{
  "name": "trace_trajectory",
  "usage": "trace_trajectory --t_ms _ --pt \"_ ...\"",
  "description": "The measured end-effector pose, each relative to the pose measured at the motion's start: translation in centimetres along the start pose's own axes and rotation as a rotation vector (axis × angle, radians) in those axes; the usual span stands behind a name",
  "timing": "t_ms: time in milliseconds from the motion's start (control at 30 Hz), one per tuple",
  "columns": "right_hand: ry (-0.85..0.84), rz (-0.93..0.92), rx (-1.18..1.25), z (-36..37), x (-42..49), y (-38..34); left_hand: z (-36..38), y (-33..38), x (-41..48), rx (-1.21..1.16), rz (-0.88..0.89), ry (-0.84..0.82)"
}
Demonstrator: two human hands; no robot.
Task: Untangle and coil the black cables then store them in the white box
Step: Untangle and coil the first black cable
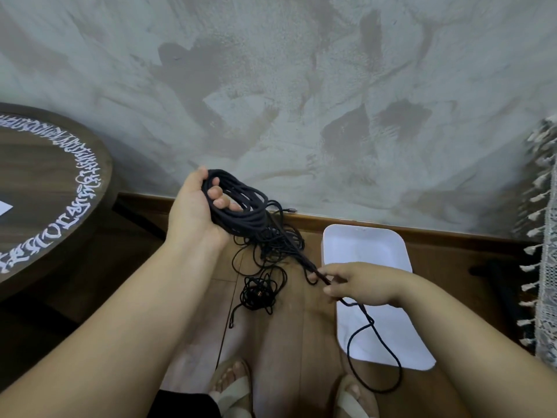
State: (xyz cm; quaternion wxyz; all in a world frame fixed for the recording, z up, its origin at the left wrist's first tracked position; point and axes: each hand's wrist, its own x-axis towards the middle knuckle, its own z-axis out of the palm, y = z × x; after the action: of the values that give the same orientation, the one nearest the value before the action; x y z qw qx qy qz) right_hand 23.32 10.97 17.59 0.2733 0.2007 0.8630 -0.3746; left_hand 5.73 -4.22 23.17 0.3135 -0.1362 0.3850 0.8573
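Gripping a coiled bundle of black cable point(238, 203) in left hand point(193, 209), right hand point(358, 285) pinching its loose strand over white rectangular plastic box point(361, 245) on wooden floor point(289, 327), small tangled black cable point(256, 292) lying between, round dark wooden surface point(45, 191) left.

The cables point(238, 203) were black all over, coil and tangle alike, with one small coppery-orange glint in the little bundle point(258, 292) on the floor point(446, 251). The box point(370, 245) was plain white. The floor was warm brown wood with dark seams between its boards, and the skirting board point(407, 229) a redder brown. The wall point(301, 86) was pale grey, mottled with darker grey-brown smears and patches. The round table point(36, 182) was dark brown wood grain, ringed with white lettering point(87, 188). My sandals point(238, 390) were beige. The cloth point(548, 267) was cream lace edged with pale tassels point(533, 248).
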Motion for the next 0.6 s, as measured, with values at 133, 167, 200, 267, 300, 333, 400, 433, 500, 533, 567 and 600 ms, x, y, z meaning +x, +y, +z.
trace_trajectory --t_ms 133,167,200,267,300,333,400,433,500,533,567,600 --pt "0.077 -0.12 -0.258 -0.2 -1.4 -2.6 -0.2 -1.0 -0.1 0.126 0.129 0.079" --pt "0.083 -0.178 -0.312 -0.2 -2.0 -3.7 -0.1 -1.4 -0.4 0.184 0.182 0.086" --pt "0.094 -0.233 -0.364 -0.2 -2.6 -4.6 0.0 -1.9 -0.7 0.259 0.238 0.076" --pt "0.135 -0.343 -0.505 -0.1 -3.2 -5.9 0.4 -2.9 -1.6 0.451 0.351 0.016" --pt "0.182 -0.395 -0.568 -0.2 -3.4 -6.3 0.5 -3.5 -2.2 0.577 0.404 -0.015" --pt "0.254 -0.44 -0.596 -0.2 -3.4 -6.6 0.7 -4.1 -2.8 0.716 0.456 -0.041" --pt "0.467 -0.581 -0.558 -0.6 -3.6 -6.8 0.8 -5.2 -3.8 0.932 0.541 -0.092" --pt "0.58 -0.654 -0.535 -0.7 -3.6 -6.6 0.8 -5.8 -4.1 0.984 0.561 -0.123" --pt "0.792 -0.721 -0.442 -0.8 -3.6 -5.9 0.6 -6.7 -4.4 1.039 0.534 -0.2" --pt "0.872 -0.709 -0.401 -0.8 -3.5 -5.6 0.6 -7.1 -4.4 1.072 0.491 -0.244" --pt "0.919 -0.671 -0.369 -0.7 -3.5 -5.4 0.5 -7.3 -4.3 1.109 0.436 -0.282" --pt "0.938 -0.626 -0.331 -0.8 -3.6 -5.4 0.5 -7.3 -4.4 1.136 0.383 -0.307"
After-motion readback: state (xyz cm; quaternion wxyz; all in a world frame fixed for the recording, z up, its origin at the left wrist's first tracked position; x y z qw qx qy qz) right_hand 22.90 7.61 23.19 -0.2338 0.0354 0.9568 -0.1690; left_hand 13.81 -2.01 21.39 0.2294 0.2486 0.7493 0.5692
